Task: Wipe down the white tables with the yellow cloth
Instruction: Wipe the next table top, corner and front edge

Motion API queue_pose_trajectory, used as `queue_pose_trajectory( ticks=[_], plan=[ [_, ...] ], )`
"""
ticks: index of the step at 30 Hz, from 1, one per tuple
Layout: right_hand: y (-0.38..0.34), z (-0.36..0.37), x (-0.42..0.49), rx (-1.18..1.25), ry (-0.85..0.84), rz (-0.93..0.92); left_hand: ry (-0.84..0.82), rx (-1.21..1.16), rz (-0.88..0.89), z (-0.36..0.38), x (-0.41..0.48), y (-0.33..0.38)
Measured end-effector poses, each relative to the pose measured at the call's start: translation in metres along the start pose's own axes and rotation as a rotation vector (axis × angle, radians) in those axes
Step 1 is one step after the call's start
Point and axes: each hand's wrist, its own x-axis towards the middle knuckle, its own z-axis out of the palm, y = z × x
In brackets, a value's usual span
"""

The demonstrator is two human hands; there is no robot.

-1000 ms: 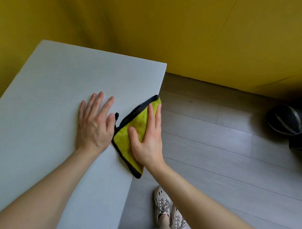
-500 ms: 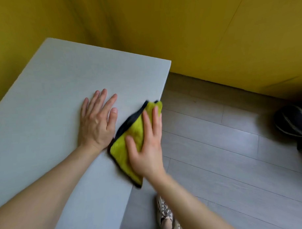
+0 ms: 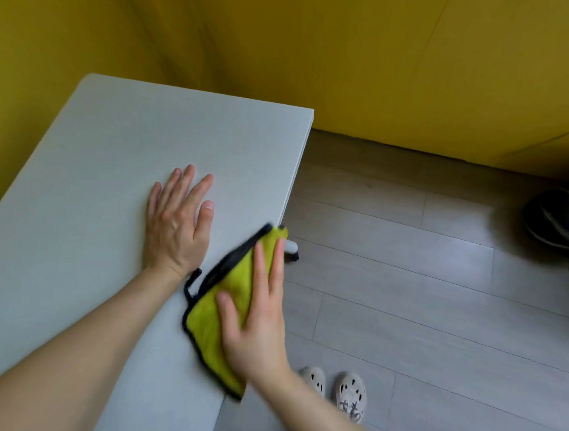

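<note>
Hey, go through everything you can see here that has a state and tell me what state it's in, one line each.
yellow cloth, folded, lying flat at the table's right edge.
right hand, fingers straight, pressing on the cloth.
left hand, flat on the table, fingers spread, holding nothing.
white table, standing, bearing both hands and the cloth.
shoes, on the person's feet, on the floor.

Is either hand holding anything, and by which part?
Nothing is gripped. The right hand presses flat on the middle of the yellow cloth; the left hand rests flat on the white table.
</note>
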Motion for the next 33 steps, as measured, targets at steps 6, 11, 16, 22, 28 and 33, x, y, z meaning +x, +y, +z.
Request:
queue_pose_trajectory(
  ticks=[6,11,16,22,28,33],
  plan=[
    [0.005,-0.036,0.203,-0.162,0.066,0.081,0.0,-0.023,-0.011,-0.003,0.002,0.006],
    [0.004,0.002,0.048,-0.036,0.108,0.019,0.127,-0.015,-0.047,-0.009,-0.003,0.006],
    [0.001,0.012,-0.108,0.051,-0.059,0.004,-0.038,-0.102,-0.005,-0.023,-0.049,0.006],
    [-0.011,-0.007,0.056,-0.062,0.073,0.131,-0.164,-0.081,0.088,-0.088,-0.195,-0.009],
    [-0.011,0.022,-0.011,-0.128,0.169,0.091,-0.223,-0.022,0.059,-0.11,-0.311,-0.019],
    [-0.013,0.051,-0.2,0.027,0.057,0.061,-0.114,-0.051,0.055,-0.1,-0.311,-0.023]
  ],
)
